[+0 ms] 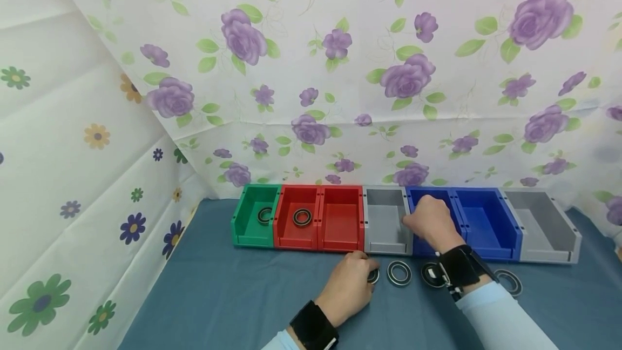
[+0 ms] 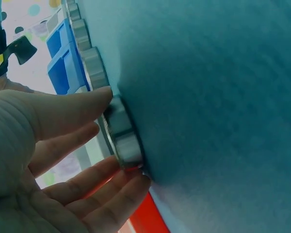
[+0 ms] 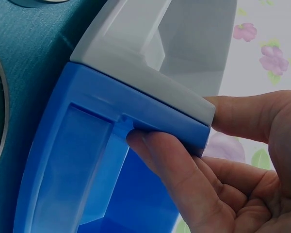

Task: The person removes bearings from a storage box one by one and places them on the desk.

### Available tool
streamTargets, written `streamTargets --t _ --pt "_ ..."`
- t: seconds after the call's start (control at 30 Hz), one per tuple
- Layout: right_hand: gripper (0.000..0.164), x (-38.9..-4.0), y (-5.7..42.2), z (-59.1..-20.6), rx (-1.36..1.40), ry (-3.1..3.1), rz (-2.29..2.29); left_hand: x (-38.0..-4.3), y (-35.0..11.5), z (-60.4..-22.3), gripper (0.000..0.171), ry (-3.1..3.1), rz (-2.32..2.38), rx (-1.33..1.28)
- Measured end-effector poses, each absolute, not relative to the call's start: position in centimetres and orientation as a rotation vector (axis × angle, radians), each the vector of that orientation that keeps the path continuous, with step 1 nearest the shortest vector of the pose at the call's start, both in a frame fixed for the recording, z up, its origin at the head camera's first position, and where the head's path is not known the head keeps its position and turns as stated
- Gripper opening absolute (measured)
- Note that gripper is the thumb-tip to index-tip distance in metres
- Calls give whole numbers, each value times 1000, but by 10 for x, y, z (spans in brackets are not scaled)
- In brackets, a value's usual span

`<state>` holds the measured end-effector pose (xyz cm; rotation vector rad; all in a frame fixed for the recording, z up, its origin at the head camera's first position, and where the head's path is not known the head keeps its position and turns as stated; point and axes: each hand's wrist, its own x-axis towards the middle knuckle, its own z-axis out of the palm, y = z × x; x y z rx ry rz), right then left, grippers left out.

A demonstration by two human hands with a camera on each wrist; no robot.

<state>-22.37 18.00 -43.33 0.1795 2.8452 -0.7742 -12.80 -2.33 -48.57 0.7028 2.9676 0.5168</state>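
My left hand (image 1: 347,284) is low over the cloth in front of the red and grey bins. Its thumb and fingers hold a metal ring bearing (image 2: 121,133) by the rim, flat against the cloth; in the head view the hand partly hides this bearing (image 1: 373,276). Farther right, my right hand (image 1: 432,223) reaches over the row of bins. In the right wrist view its thumb and index finger (image 3: 169,160) pinch the adjoining side walls of a blue bin (image 3: 68,160) and a grey bin (image 3: 131,58). No bearing shows in those fingers.
Further bearings lie along the bins' front: one (image 1: 399,274) between my hands, another (image 1: 432,275) partly behind the right wrist, a third (image 1: 508,282) farther right. The green bin (image 1: 254,239) and left red bin (image 1: 295,240) each contain a bearing. A flowered sheet (image 1: 311,69) hangs behind.
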Motion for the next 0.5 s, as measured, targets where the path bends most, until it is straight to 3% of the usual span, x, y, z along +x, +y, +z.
streamTargets --t 0.27,0.5 --pt "25 -223 180 -433 162 2864 -753 -134 -40 -464 38 3051 760 657" --pt "26 -224 180 -434 154 2863 -755 -155 -74 -438 50 3214 977 570"
